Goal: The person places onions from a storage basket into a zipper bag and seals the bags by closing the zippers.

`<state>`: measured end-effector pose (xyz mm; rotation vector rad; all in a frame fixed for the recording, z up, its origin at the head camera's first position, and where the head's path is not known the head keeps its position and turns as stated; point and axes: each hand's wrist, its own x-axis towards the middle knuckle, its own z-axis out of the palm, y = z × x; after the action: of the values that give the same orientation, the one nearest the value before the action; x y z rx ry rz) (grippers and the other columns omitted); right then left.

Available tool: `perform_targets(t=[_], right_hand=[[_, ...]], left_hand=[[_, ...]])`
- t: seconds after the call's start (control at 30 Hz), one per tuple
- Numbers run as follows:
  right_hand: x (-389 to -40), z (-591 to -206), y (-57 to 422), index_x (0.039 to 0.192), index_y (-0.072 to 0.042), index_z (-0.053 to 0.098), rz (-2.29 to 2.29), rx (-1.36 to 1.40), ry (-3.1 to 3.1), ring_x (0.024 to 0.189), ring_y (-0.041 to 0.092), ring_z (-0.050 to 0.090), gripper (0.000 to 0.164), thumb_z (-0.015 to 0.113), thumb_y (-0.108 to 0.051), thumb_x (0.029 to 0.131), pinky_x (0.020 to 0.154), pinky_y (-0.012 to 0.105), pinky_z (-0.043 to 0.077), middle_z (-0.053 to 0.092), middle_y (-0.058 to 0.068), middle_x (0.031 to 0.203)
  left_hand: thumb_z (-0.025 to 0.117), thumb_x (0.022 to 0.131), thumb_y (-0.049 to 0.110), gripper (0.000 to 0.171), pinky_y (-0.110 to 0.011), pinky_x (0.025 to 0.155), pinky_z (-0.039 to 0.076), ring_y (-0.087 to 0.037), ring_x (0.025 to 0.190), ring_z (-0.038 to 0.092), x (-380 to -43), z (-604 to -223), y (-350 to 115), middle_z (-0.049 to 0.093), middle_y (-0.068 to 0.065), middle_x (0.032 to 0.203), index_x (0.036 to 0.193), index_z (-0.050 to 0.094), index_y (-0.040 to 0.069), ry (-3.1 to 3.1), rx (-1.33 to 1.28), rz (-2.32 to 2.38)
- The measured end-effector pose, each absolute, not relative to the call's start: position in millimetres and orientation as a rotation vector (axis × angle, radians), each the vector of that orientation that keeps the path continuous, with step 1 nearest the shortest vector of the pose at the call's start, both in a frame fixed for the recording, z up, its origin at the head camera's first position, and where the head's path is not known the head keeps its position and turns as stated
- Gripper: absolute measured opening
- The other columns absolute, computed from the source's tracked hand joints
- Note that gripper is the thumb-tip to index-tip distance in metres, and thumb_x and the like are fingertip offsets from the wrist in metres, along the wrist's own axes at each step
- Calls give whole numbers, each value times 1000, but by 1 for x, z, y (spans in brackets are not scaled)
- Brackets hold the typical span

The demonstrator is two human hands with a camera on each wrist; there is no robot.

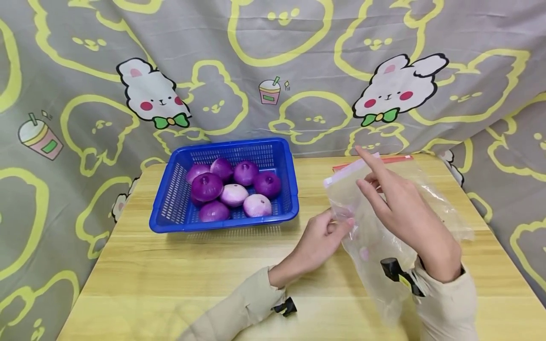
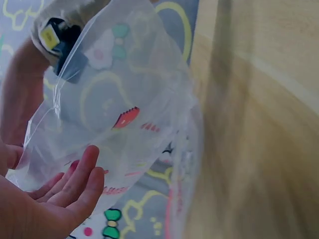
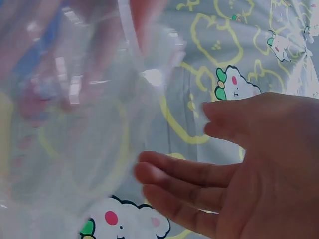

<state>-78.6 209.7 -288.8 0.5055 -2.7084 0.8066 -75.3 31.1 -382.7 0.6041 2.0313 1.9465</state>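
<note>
A see-through zip bag [image 1: 371, 279] with a pale pink top strip [image 1: 341, 179] hangs upright over the table's right half. My left hand [image 1: 317, 241] pinches its side edge between thumb and fingers; in the left wrist view, the bag's film spreads in front of the left fingers [image 2: 82, 186]. My right hand [image 1: 403, 206] is raised beside the top of the bag, fingers loosely extended and holding nothing. In the right wrist view, those fingers [image 3: 194, 174] show apart from the blurred bag film [image 3: 94, 144].
A blue plastic basket [image 1: 295, 203] with several purple onions [image 1: 206, 186] and two paler ones stands at the back left. Another see-through bag [image 1: 448, 199] with a red strip [image 1: 398, 159] lies behind my right hand. A patterned curtain [image 1: 315, 28] hangs along the table's back.
</note>
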Motion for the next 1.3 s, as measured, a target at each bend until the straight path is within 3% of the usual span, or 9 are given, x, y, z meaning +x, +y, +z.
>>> perform_targets(t=[0.1,0.2,0.37,0.57,0.9,1.13,1.2,1.3], right_hand=[[-82,-289,209,157,-40,24,824,465,-2703,76,11,55,62,53,-26,104,66,33,44,61,-1,85],[-85,-291,210,153,-32,37,824,440,-2696,76,13,53,52,53,-30,104,68,34,43,60,0,86],[-86,-294,212,127,-15,61,808,411,-2661,72,15,53,30,55,-31,103,67,34,43,61,1,82],[-85,-292,216,102,-11,68,780,431,-2571,72,13,58,15,61,-23,100,67,19,43,67,-1,84],[-71,-284,214,92,-13,72,752,489,-2389,71,2,59,6,67,-11,95,70,16,45,69,-8,77],[-56,-277,200,88,-14,72,750,619,-2310,62,1,50,6,70,-9,91,57,16,40,67,-10,76],[-50,-274,195,88,-14,71,752,666,-2284,61,1,47,8,67,-14,94,58,17,38,64,-10,75],[-40,-270,187,86,-12,71,762,737,-2221,63,3,52,23,59,-26,100,62,18,41,64,-9,76]], left_hand=[[57,102,27,29,-21,78,56,-2,95,69,-72,-376,30,72,-4,111,123,62,8,2078,704,1920],[56,103,28,29,-20,81,55,-2,97,68,-69,-370,29,71,-5,113,123,61,8,2121,778,1880],[56,102,28,27,-19,79,55,-3,95,69,-64,-364,29,71,-5,115,122,61,10,2139,823,1836],[57,102,30,26,-18,79,54,1,93,67,-60,-360,28,71,-1,113,121,62,12,2151,869,1787],[34,109,38,42,-20,74,53,1,85,66,-67,-347,13,71,-2,104,119,63,10,2294,1001,1810],[42,108,26,28,-27,66,55,-5,70,65,-70,-332,2,69,-5,92,112,63,9,2301,877,1968],[44,107,24,23,-28,62,54,-11,66,65,-69,-327,-2,69,-5,88,111,61,9,2293,858,2016],[48,106,19,17,-29,55,53,-23,58,62,-67,-321,-7,67,-9,79,115,57,8,2220,832,2143]])
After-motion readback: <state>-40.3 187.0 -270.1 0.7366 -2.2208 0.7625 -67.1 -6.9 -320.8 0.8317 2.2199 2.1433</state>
